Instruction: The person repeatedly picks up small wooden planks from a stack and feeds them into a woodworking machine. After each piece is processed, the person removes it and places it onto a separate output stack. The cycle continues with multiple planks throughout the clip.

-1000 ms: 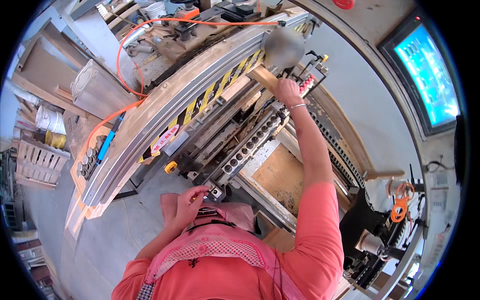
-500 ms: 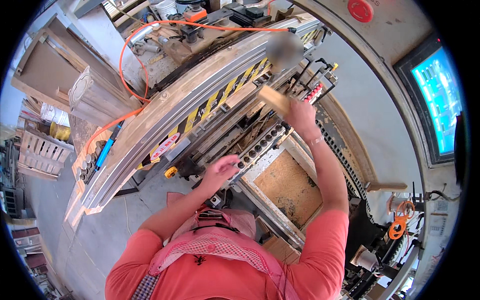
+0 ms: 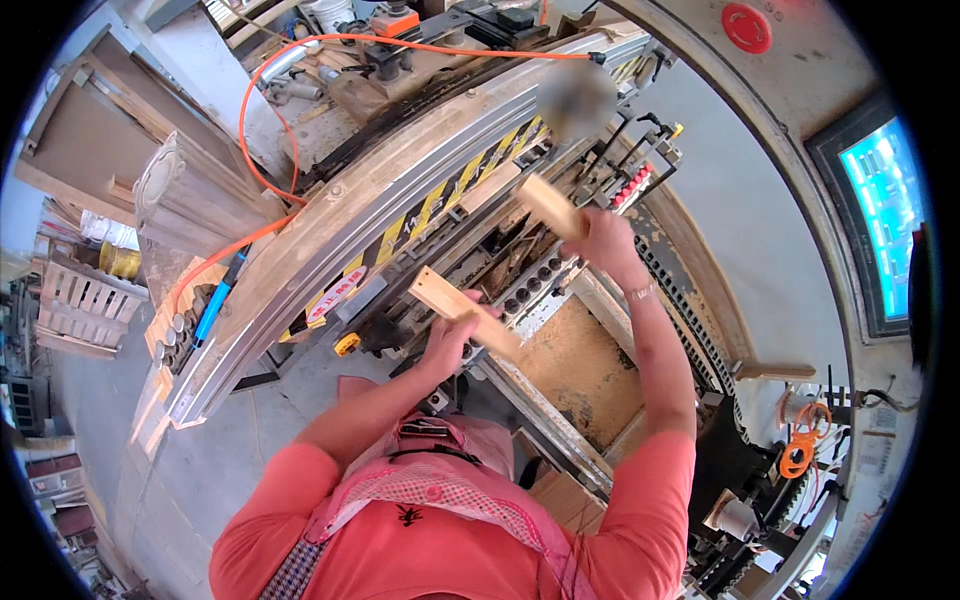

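Note:
My left hand (image 3: 449, 346) is closed around a pale wooden block (image 3: 445, 293) with small dark holes near its far end. The block slants over the near side of the machine, beside a row of black round knobs (image 3: 533, 284). Farther right and higher, my right hand (image 3: 611, 247) grips the near end of a second wooden block (image 3: 546, 205), whose far end points up and left over the machine bed. My fingers partly hide both blocks.
A sawdust-covered panel (image 3: 585, 375) lies below my right forearm. A yellow-black striped rail (image 3: 420, 215) crosses behind the hands. An orange hose (image 3: 244, 130) loops at upper left. A lit screen (image 3: 880, 215) and a red stop button (image 3: 746, 28) are at right.
My left hand, empty with its fingers apart before, now holds a wooden block. My right hand keeps its block in nearly the same place, and the view has shifted slightly.

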### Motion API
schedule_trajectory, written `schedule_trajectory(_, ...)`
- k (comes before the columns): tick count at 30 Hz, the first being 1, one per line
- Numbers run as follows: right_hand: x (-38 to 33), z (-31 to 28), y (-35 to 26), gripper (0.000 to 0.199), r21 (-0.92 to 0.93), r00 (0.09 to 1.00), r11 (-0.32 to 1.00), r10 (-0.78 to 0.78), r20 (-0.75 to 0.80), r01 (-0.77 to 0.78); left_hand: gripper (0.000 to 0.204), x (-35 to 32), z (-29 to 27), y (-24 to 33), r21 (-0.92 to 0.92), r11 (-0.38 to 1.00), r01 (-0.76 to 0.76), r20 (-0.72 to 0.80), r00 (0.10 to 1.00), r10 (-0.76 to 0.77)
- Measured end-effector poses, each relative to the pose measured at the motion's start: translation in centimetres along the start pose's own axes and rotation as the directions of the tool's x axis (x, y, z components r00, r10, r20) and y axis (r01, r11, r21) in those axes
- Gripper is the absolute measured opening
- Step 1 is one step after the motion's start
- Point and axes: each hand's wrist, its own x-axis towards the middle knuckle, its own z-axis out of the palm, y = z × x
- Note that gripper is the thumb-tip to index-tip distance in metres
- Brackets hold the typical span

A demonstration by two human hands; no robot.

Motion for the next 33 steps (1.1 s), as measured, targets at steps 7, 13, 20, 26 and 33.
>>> schedule_trajectory(7, 8.4, 5.0, 4.7, 0.036, -0.275, 0.970, 0.946, 0.112, -0.217, -0.171, 0.033, -4.0, -2.0, 0.1, 0.236, 0.972, -0.012, -0.142, 0.989, 0.047)
schedule_trajectory(13, 8.9, 5.6, 3.9, 0.046, -0.185, 0.963, 0.966, 0.132, -0.233, -0.178, 0.032, -4.4, -2.1, 0.3, 0.298, 0.953, -0.047, -0.131, 0.987, 0.089)
schedule_trajectory(20, 8.1, 5.6, 3.3, 0.041, -0.204, 0.953, 0.966, 0.094, -0.287, -0.157, 0.034, -4.2, -2.4, 0.0, 0.313, 0.949, -0.041, -0.084, 0.994, 0.071)
schedule_trajectory(26, 8.7, 5.3, 2.3, 0.035, -0.185, 0.940, 0.959, 0.153, -0.303, -0.216, 0.031, -4.2, -2.6, 0.0, 0.261, 0.964, -0.047, -0.075, 0.995, 0.069)
schedule_trajectory(33, 8.8, 5.3, 2.1, 0.033, -0.205, 0.947, 0.947, 0.193, -0.258, -0.249, 0.033, -4.3, -2.2, 0.2, 0.235, 0.970, -0.059, -0.027, 0.997, 0.067)
